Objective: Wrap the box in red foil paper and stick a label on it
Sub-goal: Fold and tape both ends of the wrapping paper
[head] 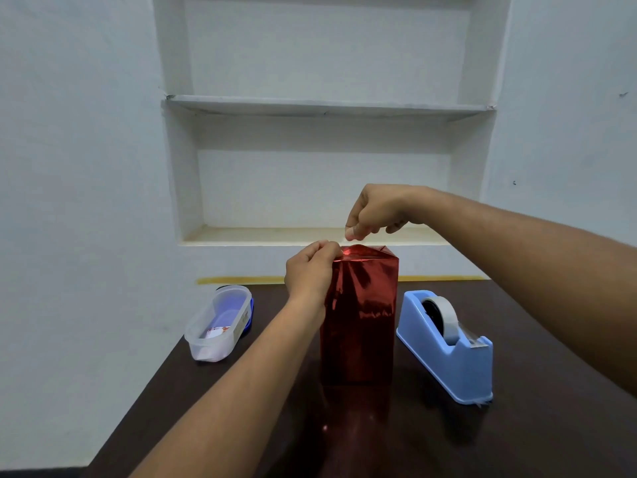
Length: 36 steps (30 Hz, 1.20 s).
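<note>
Box (358,315) upright on dark table (517,436), near middle, closer to far edge, already covered in red foil on all visible sides. Foil creased near top, folded flaps at top face, shiny reflection on tabletop in front.

Left hand (308,270) at box's upper left corner, fingers curled, pinching foil edge at top left (thumb and fingertips on the fold). Left forearm crossing in from near left edge of table.

Right hand (374,210) just above box top, apart from foil by a small gap, thumb and forefinger pressed together, other fingers curled. Something thin and clear possibly pinched between them (tape piece? too faint, cannot tell). Right forearm coming in from right side, above dispenser.

Dispenser (448,346) light blue, just right of box, not touching, with tape roll (443,317) seated in it, cutter end toward near right. Tape end resting at cutter.

Tub (217,322) clear plastic, oblong, left of box near left edge of table, lidless, sitting on a blue lid. Small white and orange bits inside at near end (labels maybe, too small to read).

Table's far edge against white wall, yellow strip (241,280) along wall base. Recessed shelves (327,105) in wall behind.
</note>
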Each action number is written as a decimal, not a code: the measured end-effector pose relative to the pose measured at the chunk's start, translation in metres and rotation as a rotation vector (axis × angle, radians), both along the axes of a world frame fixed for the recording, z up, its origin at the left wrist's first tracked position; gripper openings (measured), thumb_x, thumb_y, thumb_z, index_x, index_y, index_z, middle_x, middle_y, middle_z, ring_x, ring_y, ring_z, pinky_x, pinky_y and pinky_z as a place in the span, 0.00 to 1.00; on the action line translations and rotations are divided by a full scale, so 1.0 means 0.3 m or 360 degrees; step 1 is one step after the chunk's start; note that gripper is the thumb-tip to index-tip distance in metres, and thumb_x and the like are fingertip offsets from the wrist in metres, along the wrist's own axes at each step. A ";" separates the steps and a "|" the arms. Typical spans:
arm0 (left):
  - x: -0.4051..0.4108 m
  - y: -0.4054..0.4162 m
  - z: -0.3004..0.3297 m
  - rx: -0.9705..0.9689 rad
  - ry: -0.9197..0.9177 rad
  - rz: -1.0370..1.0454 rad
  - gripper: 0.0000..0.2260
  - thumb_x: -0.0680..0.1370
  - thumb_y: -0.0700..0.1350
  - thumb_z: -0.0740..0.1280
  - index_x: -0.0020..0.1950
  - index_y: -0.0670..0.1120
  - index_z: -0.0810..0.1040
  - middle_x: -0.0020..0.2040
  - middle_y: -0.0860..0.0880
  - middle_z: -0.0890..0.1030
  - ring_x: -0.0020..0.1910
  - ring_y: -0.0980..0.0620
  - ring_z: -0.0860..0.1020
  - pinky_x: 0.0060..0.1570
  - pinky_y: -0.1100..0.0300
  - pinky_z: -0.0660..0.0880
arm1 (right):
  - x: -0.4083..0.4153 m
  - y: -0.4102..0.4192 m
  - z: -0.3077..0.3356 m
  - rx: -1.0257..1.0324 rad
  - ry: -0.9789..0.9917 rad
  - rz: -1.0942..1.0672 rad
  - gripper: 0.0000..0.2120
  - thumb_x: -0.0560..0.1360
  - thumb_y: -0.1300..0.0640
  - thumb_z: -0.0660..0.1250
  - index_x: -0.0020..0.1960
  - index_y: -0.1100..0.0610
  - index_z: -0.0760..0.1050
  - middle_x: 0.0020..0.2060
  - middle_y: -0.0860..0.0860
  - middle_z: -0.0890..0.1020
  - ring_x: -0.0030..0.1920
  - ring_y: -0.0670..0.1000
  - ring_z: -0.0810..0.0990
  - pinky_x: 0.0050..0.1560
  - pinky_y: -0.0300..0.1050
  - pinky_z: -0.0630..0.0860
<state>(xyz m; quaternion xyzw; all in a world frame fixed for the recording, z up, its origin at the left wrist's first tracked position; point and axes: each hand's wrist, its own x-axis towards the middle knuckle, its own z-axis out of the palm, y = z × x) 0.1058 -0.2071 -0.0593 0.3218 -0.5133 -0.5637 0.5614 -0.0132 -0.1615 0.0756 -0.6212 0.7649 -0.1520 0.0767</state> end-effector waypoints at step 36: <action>0.014 -0.016 0.037 0.0263 0.0001 -0.0183 0.04 0.72 0.39 0.70 0.40 0.45 0.84 0.38 0.47 0.83 0.34 0.48 0.80 0.34 0.59 0.74 | -0.063 -0.076 -0.247 -0.0213 -0.1674 -0.0405 0.12 0.75 0.66 0.69 0.52 0.50 0.82 0.61 0.57 0.82 0.60 0.57 0.82 0.64 0.56 0.77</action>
